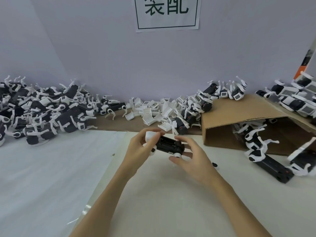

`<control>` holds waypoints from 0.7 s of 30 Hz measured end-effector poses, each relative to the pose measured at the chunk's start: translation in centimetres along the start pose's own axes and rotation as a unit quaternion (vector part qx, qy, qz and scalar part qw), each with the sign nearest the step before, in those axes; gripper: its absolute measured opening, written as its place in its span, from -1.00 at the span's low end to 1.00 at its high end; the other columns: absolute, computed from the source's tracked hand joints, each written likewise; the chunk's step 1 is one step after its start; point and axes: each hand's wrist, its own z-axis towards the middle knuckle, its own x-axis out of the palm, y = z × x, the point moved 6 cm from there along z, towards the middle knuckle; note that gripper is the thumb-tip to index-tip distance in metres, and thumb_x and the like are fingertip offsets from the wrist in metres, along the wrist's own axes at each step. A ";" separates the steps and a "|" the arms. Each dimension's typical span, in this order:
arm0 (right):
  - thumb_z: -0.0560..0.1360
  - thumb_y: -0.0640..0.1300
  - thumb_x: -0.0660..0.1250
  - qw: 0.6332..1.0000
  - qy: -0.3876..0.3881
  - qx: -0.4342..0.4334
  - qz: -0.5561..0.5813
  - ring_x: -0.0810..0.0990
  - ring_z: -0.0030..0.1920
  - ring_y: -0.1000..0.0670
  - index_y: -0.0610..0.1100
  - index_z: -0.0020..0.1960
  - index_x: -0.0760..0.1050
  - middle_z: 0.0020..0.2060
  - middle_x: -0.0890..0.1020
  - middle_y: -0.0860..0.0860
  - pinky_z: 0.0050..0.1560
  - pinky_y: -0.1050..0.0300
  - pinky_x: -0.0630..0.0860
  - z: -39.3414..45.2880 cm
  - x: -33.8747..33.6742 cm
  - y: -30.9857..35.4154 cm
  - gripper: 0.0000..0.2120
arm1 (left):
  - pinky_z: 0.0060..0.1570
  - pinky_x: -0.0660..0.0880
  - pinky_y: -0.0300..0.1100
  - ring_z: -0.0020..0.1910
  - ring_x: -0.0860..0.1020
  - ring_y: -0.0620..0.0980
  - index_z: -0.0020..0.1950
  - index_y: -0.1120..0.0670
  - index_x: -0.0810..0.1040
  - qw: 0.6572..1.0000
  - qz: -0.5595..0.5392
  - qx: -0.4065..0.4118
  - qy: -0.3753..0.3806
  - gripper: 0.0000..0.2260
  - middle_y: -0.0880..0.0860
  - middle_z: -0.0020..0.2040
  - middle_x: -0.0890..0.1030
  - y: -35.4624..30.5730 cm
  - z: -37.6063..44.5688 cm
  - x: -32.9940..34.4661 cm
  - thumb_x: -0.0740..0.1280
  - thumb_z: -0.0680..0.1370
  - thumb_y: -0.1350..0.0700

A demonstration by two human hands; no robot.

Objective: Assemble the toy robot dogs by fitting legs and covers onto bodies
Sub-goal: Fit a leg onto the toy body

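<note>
Two bare hands meet above the white table (51, 168). Left hand (138, 147) and right hand (189, 156) curl their fingers around a black toy dog body (169, 144). Left fingertips also pinch a white cover (150, 135) at its end.
</note>
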 end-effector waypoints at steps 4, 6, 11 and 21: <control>0.30 -0.23 0.68 0.972 -0.059 -0.159 -0.165 0.43 0.29 0.11 -0.05 0.30 0.41 0.25 0.42 0.16 0.25 0.26 0.46 -0.7 1.3 1.8 -0.32 | -0.25 0.50 -0.11 0.00 0.68 0.03 -0.03 0.02 0.78 0.996 -0.075 -0.004 -0.054 -0.38 0.07 0.04 0.76 0.5 -0.3 -0.3 0.10 0.63 -0.39; 0.27 -0.22 0.67 0.942 -0.074 -0.228 -0.234 0.42 0.26 0.00 -0.08 0.27 0.39 0.24 0.41 0.12 0.15 0.23 0.47 -1.2 2.6 2.9 -0.31 | -0.10 0.48 -0.05 0.02 0.71 0.12 -0.29 0.16 0.70 0.974 -0.189 -0.035 -0.122 -0.23 0.21 -0.07 0.75 1.1 -0.4 -0.7 0.04 0.64 -0.41; 0.35 -0.24 0.62 0.895 -0.095 -0.324 -0.291 0.44 0.33 -0.08 -0.09 0.33 0.37 0.29 0.46 0.07 0.29 0.10 0.50 -1.9 4.0 4.6 -0.35 | 0.37 0.45 0.00 -0.12 0.68 0.28 -0.51 0.23 0.54 0.919 -0.354 -0.005 -0.171 -0.16 0.25 -0.40 0.59 1.1 -0.3 -2.6 0.02 0.70 -0.33; 0.42 0.29 0.49 0.993 -0.078 -0.088 -0.002 0.54 0.23 0.12 0.08 0.41 0.49 0.20 0.56 0.25 0.01 0.36 0.53 -0.9 1.7 1.6 -0.37 | -0.41 0.26 -0.20 -0.25 0.58 0.13 -0.11 0.07 0.72 0.987 -0.087 -0.041 -0.129 -0.38 0.09 -0.03 0.77 0.6 -0.4 -1.2 0.12 0.68 -0.38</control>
